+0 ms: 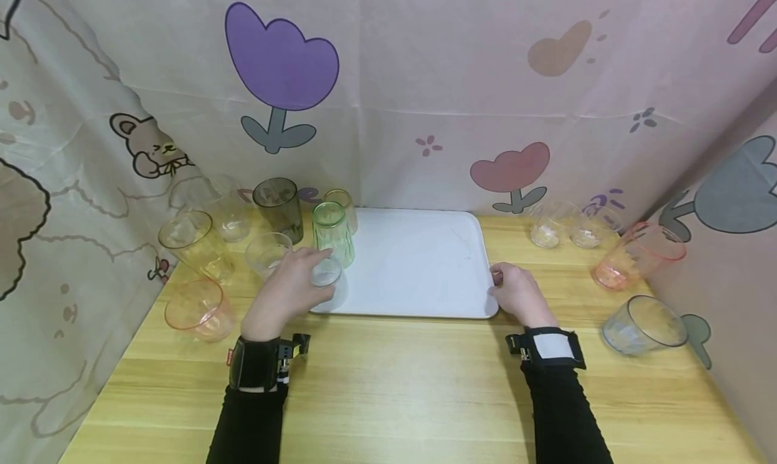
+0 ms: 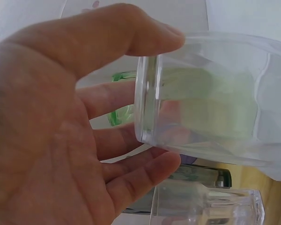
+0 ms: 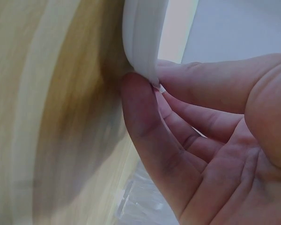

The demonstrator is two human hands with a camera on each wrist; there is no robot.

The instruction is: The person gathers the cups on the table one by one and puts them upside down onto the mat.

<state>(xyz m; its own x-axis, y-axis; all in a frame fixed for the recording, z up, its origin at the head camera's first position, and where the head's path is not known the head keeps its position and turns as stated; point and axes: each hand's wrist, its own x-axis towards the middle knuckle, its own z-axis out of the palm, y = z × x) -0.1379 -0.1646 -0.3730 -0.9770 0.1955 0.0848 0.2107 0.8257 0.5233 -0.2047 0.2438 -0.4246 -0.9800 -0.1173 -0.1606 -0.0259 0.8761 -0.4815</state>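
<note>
My left hand (image 1: 290, 285) holds a clear glass (image 1: 328, 273) over the front left corner of a white tray (image 1: 419, 268). In the left wrist view, the thumb lies along one side of this glass (image 2: 210, 103) and the fingers curl round its other side, near the narrower end. A green ribbed glass (image 1: 334, 238) stands on the tray's left side just beyond that hand, with a yellowish glass (image 1: 347, 208) behind it. At the opposite side, my right hand (image 1: 519, 292) pinches the tray's right edge between thumb and fingers, seen closely at the tray rim (image 3: 143, 37).
Left of the tray stand a dark grey glass (image 1: 285, 214), a yellow glass (image 1: 200, 248), a pink glass (image 1: 203, 312) and clear glasses (image 1: 267, 251). On the right are two small clear glasses (image 1: 546, 231), an orange-pink tumbler (image 1: 631, 262) and a blue-grey glass (image 1: 643, 329). A printed curtain (image 1: 394, 79) hangs behind.
</note>
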